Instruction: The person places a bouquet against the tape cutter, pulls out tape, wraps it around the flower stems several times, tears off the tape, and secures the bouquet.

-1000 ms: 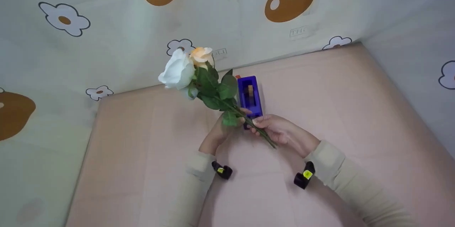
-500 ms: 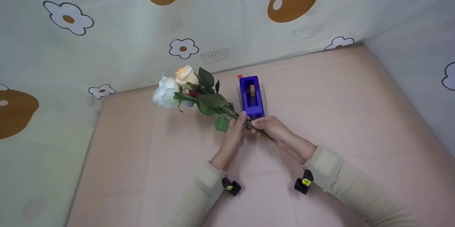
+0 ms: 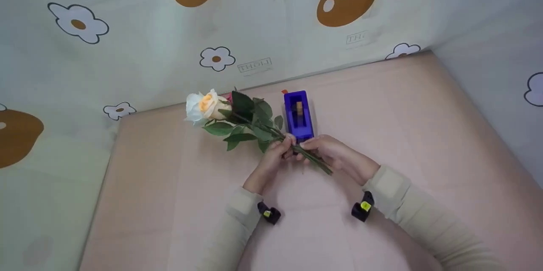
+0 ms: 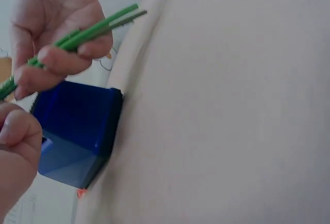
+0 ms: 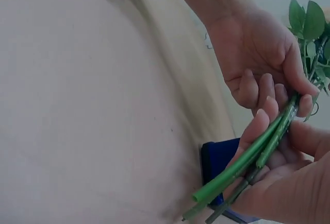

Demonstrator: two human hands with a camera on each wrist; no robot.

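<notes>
A bunch of roses is held slantwise over the table in the head view, its white rose point(image 3: 194, 107) and cream rose point(image 3: 212, 105) at the upper left, with a bit of red behind. My left hand point(image 3: 275, 154) pinches the green stems point(image 5: 268, 147) below the leaves point(image 3: 254, 122). Close beside it, my right hand point(image 3: 335, 152) grips them nearer the cut ends, with fingers curled round them in the left wrist view. A shiny clear patch shows on the stems between the hands. Just beyond the hands stands a blue tape dispenser point(image 3: 299, 114), its serrated edge point(image 4: 35, 103) near the stems.
The pinkish table covering point(image 3: 403, 127) spreads around the hands. A pale printed curtain point(image 3: 271, 20) hangs along the back and sides. A small orange piece point(image 3: 284, 91) shows at the dispenser's far end.
The bunch has turned about its stems; its flower heads have swung down, and the cream rose now overlaps the white one. My left thumb has come over the stems. The dispenser has stayed put.
</notes>
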